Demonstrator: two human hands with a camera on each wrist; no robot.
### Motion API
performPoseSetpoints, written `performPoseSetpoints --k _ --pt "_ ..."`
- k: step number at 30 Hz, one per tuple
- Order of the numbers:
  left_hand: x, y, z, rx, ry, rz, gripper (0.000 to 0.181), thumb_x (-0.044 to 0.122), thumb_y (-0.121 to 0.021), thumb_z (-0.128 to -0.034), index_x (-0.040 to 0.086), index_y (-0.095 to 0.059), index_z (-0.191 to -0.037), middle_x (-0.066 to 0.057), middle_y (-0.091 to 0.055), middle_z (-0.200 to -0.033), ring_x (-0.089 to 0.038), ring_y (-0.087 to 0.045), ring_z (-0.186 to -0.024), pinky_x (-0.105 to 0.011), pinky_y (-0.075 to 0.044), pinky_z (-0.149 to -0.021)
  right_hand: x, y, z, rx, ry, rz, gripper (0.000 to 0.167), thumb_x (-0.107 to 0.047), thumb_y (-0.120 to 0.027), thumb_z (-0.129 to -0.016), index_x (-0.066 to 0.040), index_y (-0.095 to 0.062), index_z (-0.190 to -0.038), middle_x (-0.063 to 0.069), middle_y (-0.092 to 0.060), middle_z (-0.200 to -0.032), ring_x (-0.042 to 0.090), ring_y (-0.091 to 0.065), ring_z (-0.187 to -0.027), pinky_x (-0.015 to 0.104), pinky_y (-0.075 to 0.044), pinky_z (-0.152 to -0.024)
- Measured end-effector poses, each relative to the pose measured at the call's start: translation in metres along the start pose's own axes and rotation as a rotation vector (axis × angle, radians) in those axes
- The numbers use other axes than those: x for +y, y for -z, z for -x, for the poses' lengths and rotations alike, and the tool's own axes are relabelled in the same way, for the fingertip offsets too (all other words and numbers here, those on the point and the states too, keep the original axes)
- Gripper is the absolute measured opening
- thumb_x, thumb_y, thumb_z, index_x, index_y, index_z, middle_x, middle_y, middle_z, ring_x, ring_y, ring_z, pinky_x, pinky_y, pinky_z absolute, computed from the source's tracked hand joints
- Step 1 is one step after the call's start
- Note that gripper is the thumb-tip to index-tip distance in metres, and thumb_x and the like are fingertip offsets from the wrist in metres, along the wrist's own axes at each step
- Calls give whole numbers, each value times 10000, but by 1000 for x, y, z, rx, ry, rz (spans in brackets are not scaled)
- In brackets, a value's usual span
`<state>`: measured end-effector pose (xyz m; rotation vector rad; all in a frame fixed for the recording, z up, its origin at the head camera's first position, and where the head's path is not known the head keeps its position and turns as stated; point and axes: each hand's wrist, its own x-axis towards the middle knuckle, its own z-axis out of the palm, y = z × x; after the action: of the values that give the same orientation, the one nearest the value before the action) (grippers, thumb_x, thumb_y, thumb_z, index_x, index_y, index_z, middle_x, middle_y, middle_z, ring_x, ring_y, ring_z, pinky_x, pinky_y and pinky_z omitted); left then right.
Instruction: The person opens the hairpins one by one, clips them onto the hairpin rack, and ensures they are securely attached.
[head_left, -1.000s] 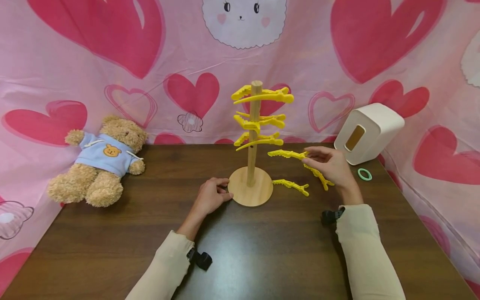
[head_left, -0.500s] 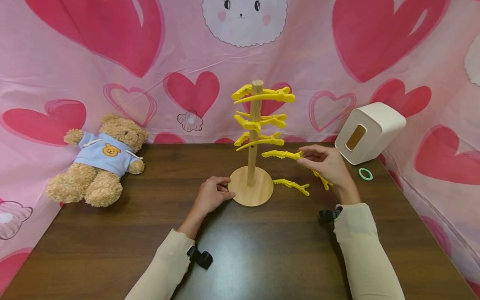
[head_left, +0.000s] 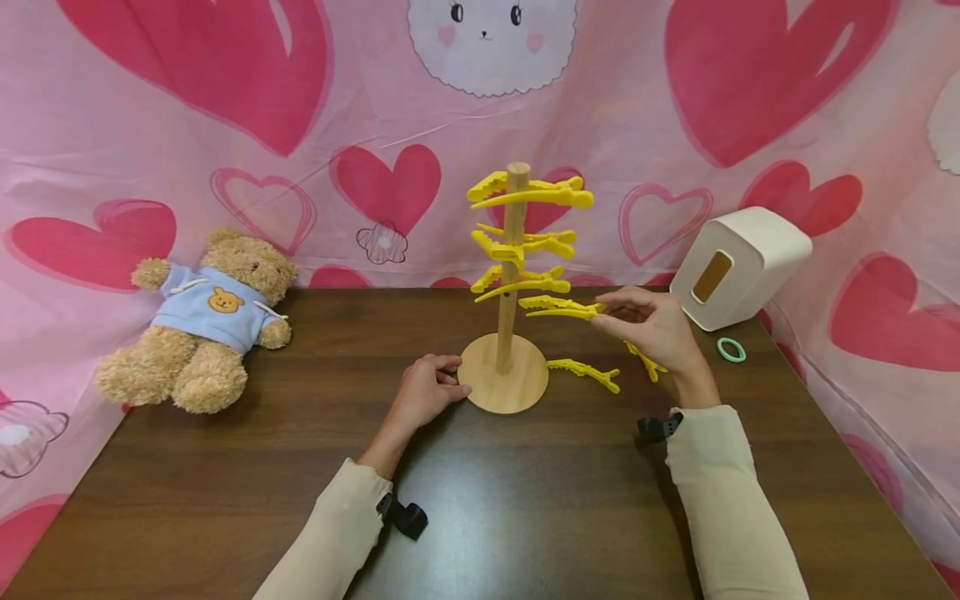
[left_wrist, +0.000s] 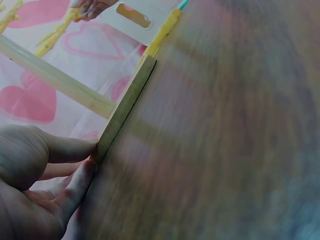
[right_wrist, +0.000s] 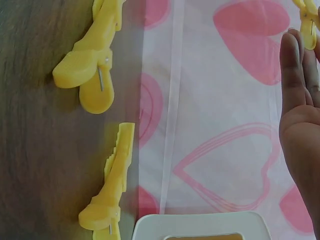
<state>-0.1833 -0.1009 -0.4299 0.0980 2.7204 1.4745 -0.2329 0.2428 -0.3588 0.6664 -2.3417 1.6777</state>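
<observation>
A yellow alligator hair clip (head_left: 558,310) is pinched at its handle end by my right hand (head_left: 651,333), its jaws spread, the tips close to the right of the wooden post (head_left: 507,333). Three similar clips grip the post higher up: a top clip (head_left: 562,195), a middle clip (head_left: 553,242) and a lower clip (head_left: 536,282). At the left edge of the round wooden base (head_left: 487,396), my left hand (head_left: 426,390) holds the rim between thumb and fingers, as the left wrist view also shows. Two loose clips lie on the table: one beside the base (head_left: 583,372), another partly behind my right hand (head_left: 647,362).
A teddy bear (head_left: 206,321) in a blue hoodie leans at the left. Toward the back right stands a white box (head_left: 750,262) with an oval opening, a mint-green ring (head_left: 731,349) near it. Behind the brown table (head_left: 480,517) hangs a pink heart-patterned cloth (head_left: 592,125).
My right hand has carried its clip a little left, toward the post. The clip's jaws, together before, are now spread apart. The left hand stays on the base.
</observation>
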Motion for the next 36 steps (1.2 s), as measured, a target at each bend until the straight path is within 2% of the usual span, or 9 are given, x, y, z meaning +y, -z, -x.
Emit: performPoseSetpoints --k 5,11,18,22,26,30,36 --pt "-1 0 0 -3 3 -1 472 68 -848 -812 -15 -702 -1252 -120 -671 -1078 -215 -685 -886 -355 -562 -764 -3 -3 0 1 1 -8 211 40 -806 -832 60 -760 -1037 169 -723 -931 179 -683 -792 233 -563 -675" --pt "-1 -1 0 -3 4 4 476 66 -847 -815 -14 -699 -1259 -126 -675 -1088 -219 -686 -891 -359 -563 -765 -8 -5 0 1 22 -38 195 60 -810 -819 78 -761 -1007 178 -717 -893 203 -670 -752 225 -552 -627" --pt "-1 0 1 -13 10 10 479 72 -842 -822 -5 -694 -1272 -131 -669 -1102 -231 -698 -910 -372 -573 -777 -13 -13 -3 12 53 -76 213 105 -811 -790 111 -750 -995 213 -717 -901 167 -691 -774 243 -577 -701" --pt "-1 0 1 -8 2 11 478 71 -845 -818 -5 -698 -1266 -131 -673 -1096 -231 -702 -905 -374 -572 -782 -16 -17 -7 7 86 -45 225 106 -820 -780 98 -758 -996 173 -726 -894 149 -693 -771 238 -578 -709" --pt "0 0 1 -4 3 12 475 68 -844 -818 -5 -699 -1264 -130 -673 -1095 -230 -700 -905 -372 -572 -782 -20 -22 -10 -3 119 -20 225 109 -823 -774 62 -775 -989 211 -716 -888 143 -693 -757 238 -579 -694" --pt "0 0 1 -6 5 13 474 70 -842 -821 -3 -698 -1266 -129 -671 -1099 -231 -698 -912 -376 -570 -791 -25 -27 -13 -8 99 -29 224 115 -820 -773 50 -780 -984 207 -717 -897 137 -692 -760 235 -577 -688" --pt "-1 -1 0 -6 10 16 478 73 -842 -823 7 -696 -1274 -119 -665 -1103 -224 -695 -916 -362 -571 -790 -27 -32 -18 -47 96 -42 240 142 -806 -771 90 -762 -1001 203 -718 -924 120 -694 -784 233 -579 -710"
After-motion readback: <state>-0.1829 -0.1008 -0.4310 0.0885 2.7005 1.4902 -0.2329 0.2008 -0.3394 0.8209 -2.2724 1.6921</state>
